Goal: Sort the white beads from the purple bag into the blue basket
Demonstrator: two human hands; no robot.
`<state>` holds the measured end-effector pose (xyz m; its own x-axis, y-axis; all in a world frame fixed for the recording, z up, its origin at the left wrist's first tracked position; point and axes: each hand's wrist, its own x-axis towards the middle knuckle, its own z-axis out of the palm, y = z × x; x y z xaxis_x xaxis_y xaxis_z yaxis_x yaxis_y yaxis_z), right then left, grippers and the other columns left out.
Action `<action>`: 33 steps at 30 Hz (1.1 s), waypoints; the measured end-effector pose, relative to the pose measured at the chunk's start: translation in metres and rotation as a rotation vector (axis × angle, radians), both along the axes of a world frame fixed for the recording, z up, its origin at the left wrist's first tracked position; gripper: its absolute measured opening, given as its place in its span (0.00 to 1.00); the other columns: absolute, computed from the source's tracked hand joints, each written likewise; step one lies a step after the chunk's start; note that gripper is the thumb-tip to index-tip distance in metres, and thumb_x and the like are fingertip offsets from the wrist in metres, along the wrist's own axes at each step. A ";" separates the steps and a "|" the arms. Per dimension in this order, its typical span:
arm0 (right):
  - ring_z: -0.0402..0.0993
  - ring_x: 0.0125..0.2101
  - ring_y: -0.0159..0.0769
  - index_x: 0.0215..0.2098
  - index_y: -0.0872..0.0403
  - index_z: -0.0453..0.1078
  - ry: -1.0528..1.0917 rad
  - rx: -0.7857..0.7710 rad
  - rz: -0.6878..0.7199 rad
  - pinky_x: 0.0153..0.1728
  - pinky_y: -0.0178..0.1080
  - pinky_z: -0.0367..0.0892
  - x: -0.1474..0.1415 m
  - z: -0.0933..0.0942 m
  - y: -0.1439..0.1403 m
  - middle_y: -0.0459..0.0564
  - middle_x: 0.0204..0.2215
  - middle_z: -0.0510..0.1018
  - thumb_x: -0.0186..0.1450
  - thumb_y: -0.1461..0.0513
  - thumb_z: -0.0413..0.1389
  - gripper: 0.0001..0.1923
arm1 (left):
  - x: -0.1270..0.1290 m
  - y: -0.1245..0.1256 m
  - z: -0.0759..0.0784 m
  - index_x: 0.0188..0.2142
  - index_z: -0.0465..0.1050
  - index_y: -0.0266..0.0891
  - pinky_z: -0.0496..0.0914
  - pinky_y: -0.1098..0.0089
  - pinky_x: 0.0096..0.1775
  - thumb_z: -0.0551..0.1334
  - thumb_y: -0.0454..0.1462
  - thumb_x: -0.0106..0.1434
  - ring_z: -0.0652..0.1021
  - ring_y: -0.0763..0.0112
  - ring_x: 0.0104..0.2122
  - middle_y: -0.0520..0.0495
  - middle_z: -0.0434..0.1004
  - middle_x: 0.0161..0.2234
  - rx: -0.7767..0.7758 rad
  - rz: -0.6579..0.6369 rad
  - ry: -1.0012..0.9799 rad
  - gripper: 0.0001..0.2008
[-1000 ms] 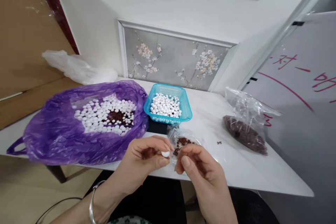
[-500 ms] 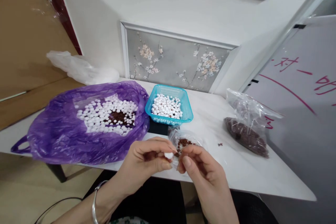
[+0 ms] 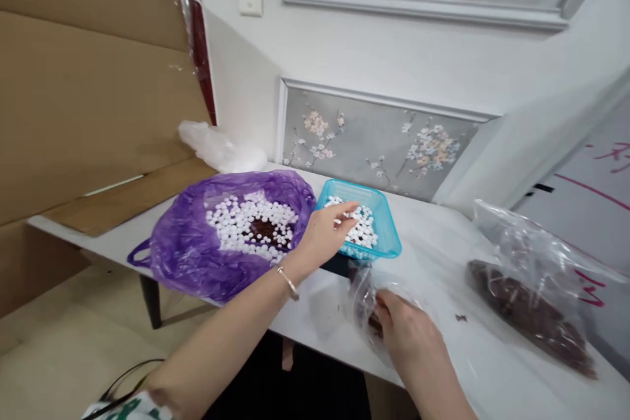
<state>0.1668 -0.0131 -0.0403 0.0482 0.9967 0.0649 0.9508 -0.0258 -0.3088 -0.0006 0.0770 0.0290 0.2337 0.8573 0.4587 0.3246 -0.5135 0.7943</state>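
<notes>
Left hand (image 3: 325,236): my fingers loosely spread over the blue basket (image 3: 381,233) of white beads (image 3: 364,231), tips touching them.
Right hand (image 3: 411,335): my fingers inside the small clear bag (image 3: 367,295) on the table (image 3: 443,262); their spread I cannot tell.
Purple bag (image 3: 197,256): just left of basket.

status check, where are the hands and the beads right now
Left hand over blue basket, fingertips at white beads. Right hand in small clear bag of brown bits. Purple bag close left, not blocking.
</notes>
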 end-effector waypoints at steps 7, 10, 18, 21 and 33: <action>0.80 0.36 0.49 0.34 0.51 0.75 -0.127 -0.044 0.041 0.27 0.40 0.64 -0.016 0.002 -0.002 0.54 0.37 0.82 0.66 0.68 0.48 0.14 | -0.071 0.015 0.030 0.48 0.78 0.36 0.63 0.64 0.54 0.60 0.34 0.61 0.76 0.56 0.51 0.41 0.79 0.50 0.044 0.032 0.360 0.16; 0.80 0.37 0.46 0.34 0.51 0.75 -0.128 -0.050 0.044 0.28 0.39 0.64 -0.017 0.000 -0.003 0.53 0.41 0.81 0.67 0.68 0.47 0.15 | -0.109 0.006 0.030 0.35 0.82 0.39 0.68 0.68 0.42 0.61 0.33 0.59 0.80 0.61 0.36 0.47 0.85 0.34 -0.032 -0.032 0.546 0.10; 0.78 0.39 0.43 0.38 0.53 0.74 -0.113 -0.030 0.042 0.33 0.38 0.65 -0.018 -0.005 -0.001 0.53 0.42 0.79 0.68 0.69 0.44 0.17 | -0.147 -0.006 -0.010 0.35 0.82 0.38 0.67 0.64 0.42 0.60 0.31 0.56 0.80 0.55 0.39 0.40 0.84 0.36 -0.128 0.011 0.750 0.12; 0.78 0.40 0.44 0.36 0.54 0.75 -0.120 -0.014 0.053 0.34 0.38 0.65 -0.019 -0.006 -0.001 0.53 0.41 0.80 0.65 0.70 0.48 0.14 | -0.147 -0.004 -0.020 0.32 0.82 0.38 0.68 0.63 0.41 0.61 0.30 0.53 0.79 0.55 0.37 0.41 0.84 0.34 -0.144 0.035 0.731 0.11; 0.79 0.33 0.39 0.29 0.50 0.76 0.098 0.130 0.080 0.32 0.36 0.69 -0.005 -0.007 -0.002 0.49 0.35 0.81 0.66 0.66 0.48 0.15 | -0.125 -0.032 0.000 0.45 0.78 0.37 0.75 0.68 0.43 0.61 0.40 0.63 0.81 0.66 0.38 0.43 0.83 0.39 -0.274 0.028 -0.025 0.14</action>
